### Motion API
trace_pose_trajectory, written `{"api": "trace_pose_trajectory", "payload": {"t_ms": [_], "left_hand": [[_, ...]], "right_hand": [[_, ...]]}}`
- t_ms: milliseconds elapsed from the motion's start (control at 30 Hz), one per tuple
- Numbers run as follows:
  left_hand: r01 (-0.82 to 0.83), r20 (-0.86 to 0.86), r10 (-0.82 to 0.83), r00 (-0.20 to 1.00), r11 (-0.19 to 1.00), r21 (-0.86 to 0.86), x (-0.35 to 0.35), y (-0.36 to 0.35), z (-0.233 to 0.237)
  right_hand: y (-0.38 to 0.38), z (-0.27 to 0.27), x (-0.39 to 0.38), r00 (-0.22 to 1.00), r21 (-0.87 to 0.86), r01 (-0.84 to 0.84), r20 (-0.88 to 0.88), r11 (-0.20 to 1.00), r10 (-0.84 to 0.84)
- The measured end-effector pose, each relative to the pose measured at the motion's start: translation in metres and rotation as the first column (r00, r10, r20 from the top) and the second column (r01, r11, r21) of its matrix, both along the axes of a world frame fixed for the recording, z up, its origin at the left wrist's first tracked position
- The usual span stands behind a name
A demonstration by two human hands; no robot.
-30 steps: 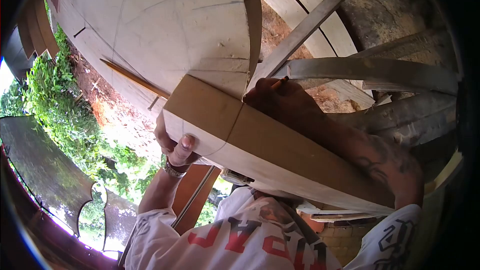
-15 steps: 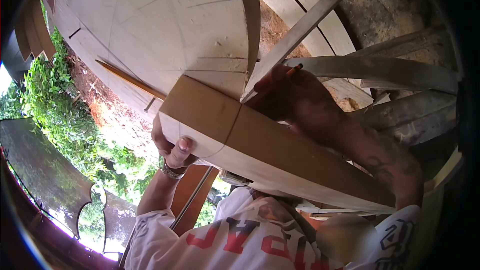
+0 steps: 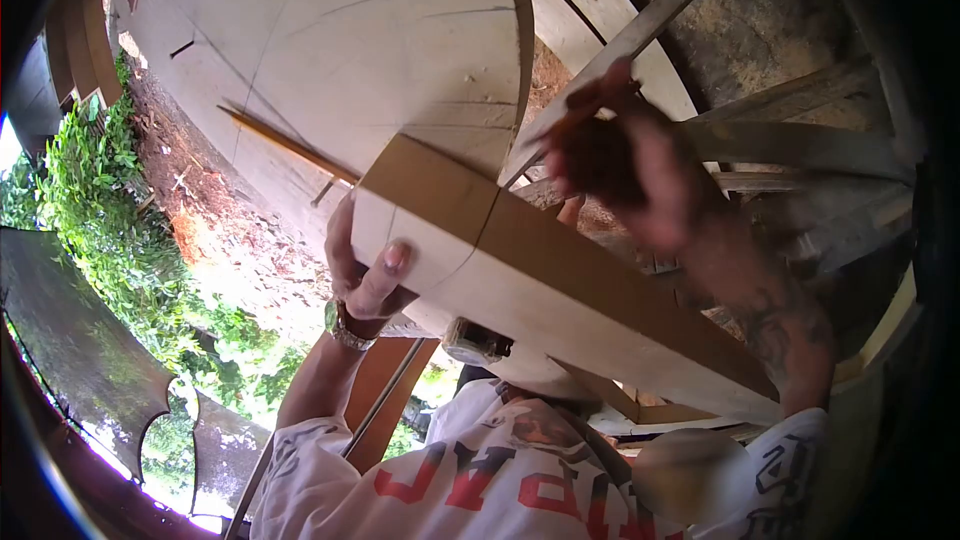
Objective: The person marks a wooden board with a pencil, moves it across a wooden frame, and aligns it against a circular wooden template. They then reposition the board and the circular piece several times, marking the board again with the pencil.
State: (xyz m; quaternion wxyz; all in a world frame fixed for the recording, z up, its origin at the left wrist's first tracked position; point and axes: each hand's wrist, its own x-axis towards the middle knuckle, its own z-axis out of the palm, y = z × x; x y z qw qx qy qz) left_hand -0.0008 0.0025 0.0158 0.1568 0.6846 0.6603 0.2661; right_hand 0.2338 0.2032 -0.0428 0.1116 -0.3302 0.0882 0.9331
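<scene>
Lifted off the block's far edge since the earlier frame, the right hand point(image 3: 650, 165) hangs blurred beyond the block point(image 3: 540, 260), which the left hand point(image 3: 372, 285) grasps.

Left fingers wrap round the block's wide end, with the thumb point(image 3: 396, 260) pressed on its near face; right fingers are bent, but whether they grip anything, I cannot tell. Held aslant, the block narrows toward the right forearm point(image 3: 750, 280), and a dark line point(image 3: 488, 218) crosses its top near the wide end. Just past that end are a thin strip point(image 3: 290, 148) and a broad panel point(image 3: 390, 50). Being thick wood, the block is probably heavy and stiff, dry rather than slippery, hardly fragile save at its corners; the wide end gives one good hold, the underside nearer the narrow end a second.
</scene>
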Motion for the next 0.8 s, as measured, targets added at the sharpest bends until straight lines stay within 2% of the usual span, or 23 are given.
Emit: {"api": "trace_pose_trajectory", "payload": {"t_ms": [33, 100, 167, 233, 300, 367, 400, 433, 500, 567, 600, 700, 800], "left_hand": [[-0.008, -0.005, 0.008, 1.0, 1.0, 0.015, 0.002, 0.0, -0.001], [-0.031, -0.003, 0.031, 1.0, 0.998, 0.06, 0.007, 0.007, 0.0], [-0.006, -0.021, 0.007, 1.0, 0.998, 0.062, 0.003, 0.014, 0.0], [-0.008, -0.028, 0.01, 1.0, 0.996, 0.089, 0.005, 0.02, 0.003], [0.008, -0.056, -0.003, 0.998, 0.996, 0.086, 0.004, 0.021, 0.006], [0.014, -0.055, -0.007, 0.998, 0.991, 0.132, 0.009, 0.026, 0.009], [0.022, -0.11, -0.014, 0.994, 0.997, 0.077, 0.007, 0.018, 0.007], [0.038, -0.156, -0.034, 0.987, 0.999, 0.023, 0.003, 0.008, 0.004], [0.132, -0.331, -0.116, 0.936, 0.991, 0.027, -0.002, 0.0, -0.004], [0.088, -0.28, -0.062, 0.958, 0.993, 0.082, 0.004, 0.0, -0.005], [0.079, -0.286, -0.043, 0.957, 0.99, 0.114, 0.007, 0.003, -0.008], [0.107, -0.383, -0.032, 0.923, 0.979, 0.175, 0.016, 0.004, -0.007], [0.064, -0.3, 0.004, 0.954, 0.974, 0.217, 0.034, 0.007, 0.009]], "right_hand": [[0.008, 0.008, 0.0, 0.997, 0.0, 0.078, 0.024, 0.997, -0.078], [0.018, 0.004, 0.009, 0.976, 0.126, 0.216, -0.014, 0.968, -0.216], [0.025, 0.011, 0.029, 0.951, 0.254, 0.266, 0.088, 0.93, -0.296], [0.024, 0.018, 0.067, 0.927, 0.317, 0.278, 0.158, 0.907, -0.34], [0.016, 0.044, 0.109, 0.823, 0.46, 0.231, 0.378, 0.857, -0.424], [0.002, 0.076, 0.155, 0.796, 0.594, 0.234, 0.337, 0.769, -0.502], [-0.008, 0.099, 0.173, 0.675, 0.619, 0.208, 0.469, 0.757, -0.569], [-0.021, 0.118, 0.196, 0.625, 0.682, 0.214, 0.455, 0.7, -0.635], [-0.057, 0.152, 0.253, 0.561, 0.773, 0.148, 0.449, 0.617, -0.696], [-0.102, 0.171, 0.298, 0.257, 0.847, -0.008, 0.515, 0.531, -0.818], [-0.125, 0.177, 0.32, 0.146, 0.862, -0.147, 0.505, 0.486, -0.851], [-0.206, 0.201, 0.37, -0.259, 0.719, -0.288, 0.577, 0.633, -0.774], [-0.308, 0.188, 0.423, -0.333, 0.665, -0.341, 0.576, 0.665, -0.747]]}}
